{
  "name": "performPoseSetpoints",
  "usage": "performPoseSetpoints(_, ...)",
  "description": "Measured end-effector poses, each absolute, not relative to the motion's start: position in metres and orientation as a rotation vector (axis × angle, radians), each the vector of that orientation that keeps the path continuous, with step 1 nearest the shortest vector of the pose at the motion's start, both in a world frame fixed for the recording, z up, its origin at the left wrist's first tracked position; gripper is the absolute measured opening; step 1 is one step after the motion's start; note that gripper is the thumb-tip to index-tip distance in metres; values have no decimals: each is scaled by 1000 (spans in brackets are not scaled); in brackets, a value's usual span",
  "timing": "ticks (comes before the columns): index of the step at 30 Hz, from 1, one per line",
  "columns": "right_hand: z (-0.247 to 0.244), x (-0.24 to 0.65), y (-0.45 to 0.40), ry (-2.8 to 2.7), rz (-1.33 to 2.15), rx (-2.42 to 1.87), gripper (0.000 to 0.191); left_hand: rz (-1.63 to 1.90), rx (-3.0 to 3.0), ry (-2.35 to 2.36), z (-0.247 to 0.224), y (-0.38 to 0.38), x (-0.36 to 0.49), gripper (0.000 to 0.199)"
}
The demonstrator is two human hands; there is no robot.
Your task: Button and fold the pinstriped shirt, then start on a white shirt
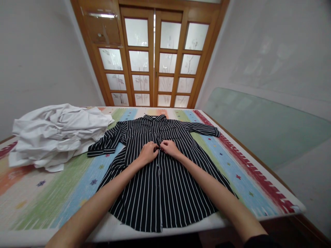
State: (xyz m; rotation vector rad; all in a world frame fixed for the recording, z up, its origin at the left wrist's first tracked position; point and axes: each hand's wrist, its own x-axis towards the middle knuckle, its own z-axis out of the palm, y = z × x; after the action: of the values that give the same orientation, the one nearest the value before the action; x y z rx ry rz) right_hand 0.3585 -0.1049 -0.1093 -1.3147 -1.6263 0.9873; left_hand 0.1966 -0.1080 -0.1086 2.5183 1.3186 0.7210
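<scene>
Both the left hand and the right hand pinch the placket of a black, white-striped button-up shirt, their exact grip hidden. It lies front up on a colour-banded cloth, forearms covering parts of it. Crumpled white fabric beside one sleeve is hard to identify.

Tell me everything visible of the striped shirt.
The shirt is black with white stripes, a collar and buttons down the front; its fabric looks thin. It lies front up on the table cover, collar at the far end, sleeves out sideways. The left hand and right hand pinch its front near the middle.
</scene>
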Motion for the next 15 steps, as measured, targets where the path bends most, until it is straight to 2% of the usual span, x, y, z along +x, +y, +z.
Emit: performPoseSetpoints(15, -118, 360, -110, -1565, 984, -1220, 10, 1011, 2114, 1126, -113, -108, 194, 6)
